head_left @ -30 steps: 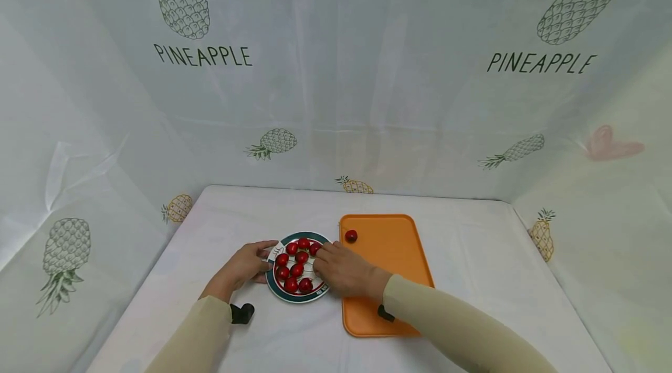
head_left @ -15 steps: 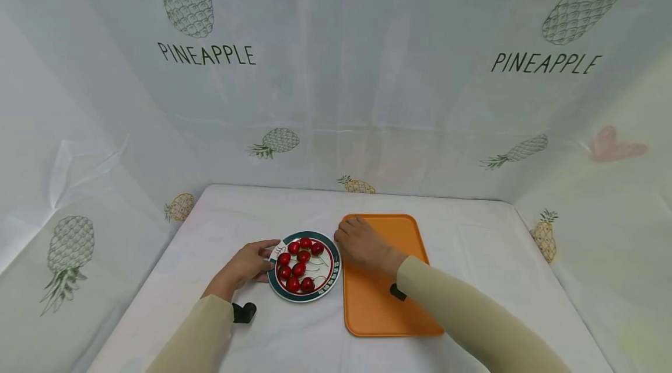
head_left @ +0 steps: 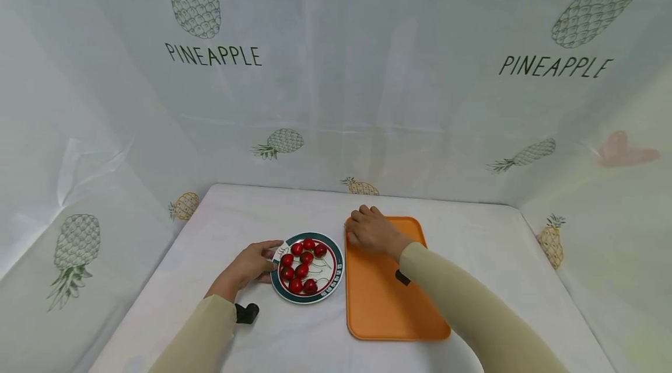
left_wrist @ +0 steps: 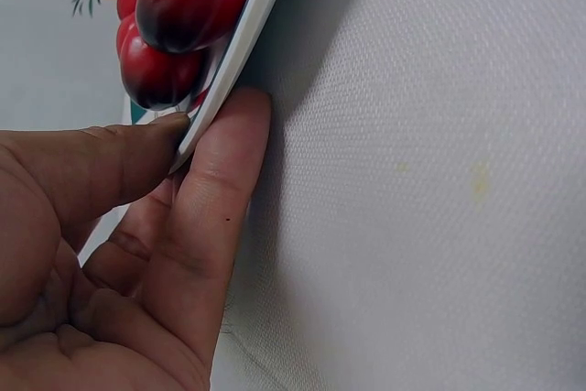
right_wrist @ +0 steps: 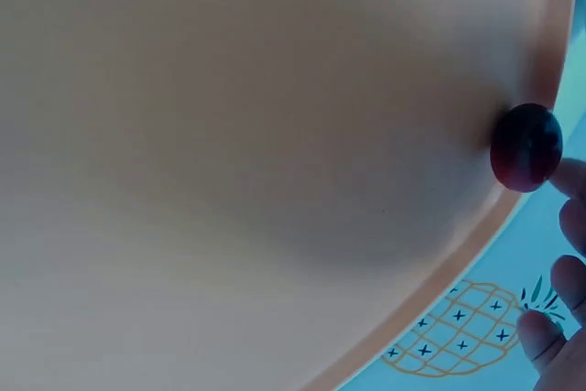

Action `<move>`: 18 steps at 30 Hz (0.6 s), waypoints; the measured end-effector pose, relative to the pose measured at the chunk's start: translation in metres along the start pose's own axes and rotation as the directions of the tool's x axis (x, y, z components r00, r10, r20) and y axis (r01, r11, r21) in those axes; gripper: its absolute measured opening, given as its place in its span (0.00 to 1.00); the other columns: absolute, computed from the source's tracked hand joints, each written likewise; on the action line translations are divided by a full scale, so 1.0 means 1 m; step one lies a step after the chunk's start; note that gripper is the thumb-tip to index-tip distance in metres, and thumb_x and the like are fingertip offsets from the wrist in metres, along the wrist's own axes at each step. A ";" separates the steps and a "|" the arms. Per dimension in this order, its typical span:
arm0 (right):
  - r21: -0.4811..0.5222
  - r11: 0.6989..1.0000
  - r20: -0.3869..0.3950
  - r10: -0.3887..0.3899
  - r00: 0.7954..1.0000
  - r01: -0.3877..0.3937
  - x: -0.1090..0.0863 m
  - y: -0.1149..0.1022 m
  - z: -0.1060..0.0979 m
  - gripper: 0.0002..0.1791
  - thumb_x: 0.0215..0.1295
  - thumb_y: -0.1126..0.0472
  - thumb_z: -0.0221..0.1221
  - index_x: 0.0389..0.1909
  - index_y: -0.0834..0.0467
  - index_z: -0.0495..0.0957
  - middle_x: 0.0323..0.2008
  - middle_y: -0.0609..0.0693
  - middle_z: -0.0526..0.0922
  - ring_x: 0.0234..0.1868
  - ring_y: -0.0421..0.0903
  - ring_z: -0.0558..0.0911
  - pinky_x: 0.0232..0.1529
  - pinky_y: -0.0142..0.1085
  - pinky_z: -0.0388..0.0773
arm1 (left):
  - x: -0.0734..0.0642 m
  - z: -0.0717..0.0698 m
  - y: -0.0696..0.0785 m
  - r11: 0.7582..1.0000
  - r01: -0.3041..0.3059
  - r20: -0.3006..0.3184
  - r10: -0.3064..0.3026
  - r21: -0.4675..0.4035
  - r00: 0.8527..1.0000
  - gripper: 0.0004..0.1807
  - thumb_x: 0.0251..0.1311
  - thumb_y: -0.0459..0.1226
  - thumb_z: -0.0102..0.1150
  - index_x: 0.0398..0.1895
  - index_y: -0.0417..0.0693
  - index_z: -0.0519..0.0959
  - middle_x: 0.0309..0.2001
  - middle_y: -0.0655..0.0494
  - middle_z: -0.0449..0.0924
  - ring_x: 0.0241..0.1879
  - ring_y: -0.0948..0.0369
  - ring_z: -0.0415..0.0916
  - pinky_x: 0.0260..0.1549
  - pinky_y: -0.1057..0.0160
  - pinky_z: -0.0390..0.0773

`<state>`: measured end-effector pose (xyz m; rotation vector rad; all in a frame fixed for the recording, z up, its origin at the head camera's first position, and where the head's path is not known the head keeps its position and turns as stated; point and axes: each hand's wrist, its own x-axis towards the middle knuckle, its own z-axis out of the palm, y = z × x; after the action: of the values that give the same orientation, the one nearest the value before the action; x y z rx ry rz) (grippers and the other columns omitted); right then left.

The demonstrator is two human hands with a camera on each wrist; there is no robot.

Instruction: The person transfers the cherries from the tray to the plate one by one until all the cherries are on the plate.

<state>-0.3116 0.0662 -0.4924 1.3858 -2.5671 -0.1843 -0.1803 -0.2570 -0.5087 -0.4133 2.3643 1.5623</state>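
Observation:
My left hand (head_left: 251, 262) grips the left rim of a round plate (head_left: 335, 262) with a green border. In the left wrist view the thumb (left_wrist: 119, 157) lies on top of the rim and a finger (left_wrist: 215, 180) runs beneath it. Several red cherries (head_left: 307, 258) with stems lie on the plate. My right hand (head_left: 373, 231) is at the far left corner of an orange tray (head_left: 394, 309), fingers bent. In the right wrist view a dark red cherry (right_wrist: 526, 147) is at the tray's edge, with a fingertip against it; the thumb is hidden.
The table (head_left: 283, 344) is covered in white cloth. Hanging cloth printed with pineapples (head_left: 362, 187) closes off the back and sides. Plate and tray stand side by side, only a narrow gap between them.
My right hand has moved from over the plate to the tray's far left corner, covering the cherry that was visible there. The left hand still holds the plate's rim.

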 end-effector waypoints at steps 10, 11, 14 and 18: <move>0.041 0.998 0.089 0.053 0.995 -0.056 0.007 -0.001 0.006 0.20 0.84 0.48 0.45 0.47 0.52 0.85 0.39 0.49 0.74 0.44 0.50 0.68 0.49 0.43 0.69 | -0.002 0.001 0.002 1.000 0.013 0.003 -0.013 -0.026 1.000 0.36 0.65 0.20 0.59 0.77 0.46 0.70 0.58 0.38 0.79 0.34 0.56 0.85 0.33 0.56 0.90; 0.039 0.997 0.101 0.061 0.993 -0.065 0.008 -0.001 0.007 0.21 0.84 0.47 0.44 0.46 0.51 0.85 0.39 0.48 0.74 0.44 0.50 0.67 0.49 0.43 0.69 | -0.001 0.001 0.001 1.000 0.012 0.002 -0.011 -0.023 1.000 0.36 0.65 0.20 0.59 0.77 0.46 0.71 0.58 0.39 0.79 0.34 0.56 0.85 0.33 0.56 0.90; 0.055 0.993 0.139 0.092 0.986 -0.100 0.007 0.000 0.008 0.23 0.84 0.44 0.43 0.45 0.50 0.84 0.39 0.48 0.72 0.44 0.49 0.66 0.50 0.43 0.68 | -0.001 0.001 0.001 1.000 0.011 -0.001 -0.011 -0.018 1.000 0.36 0.65 0.20 0.59 0.77 0.46 0.71 0.58 0.39 0.79 0.34 0.56 0.85 0.33 0.56 0.90; 0.082 0.985 0.153 0.135 0.979 -0.149 0.005 0.003 0.010 0.25 0.82 0.40 0.44 0.41 0.52 0.84 0.38 0.48 0.71 0.44 0.50 0.66 0.48 0.44 0.65 | 0.000 0.000 -0.001 1.000 0.019 -0.007 -0.019 -0.017 1.000 0.36 0.65 0.20 0.60 0.76 0.47 0.71 0.58 0.39 0.79 0.34 0.56 0.85 0.33 0.56 0.90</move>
<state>-0.3189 0.0638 -0.5011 1.2553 -2.8177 -0.1505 -0.1797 -0.2570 -0.5094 -0.4441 2.3477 1.5758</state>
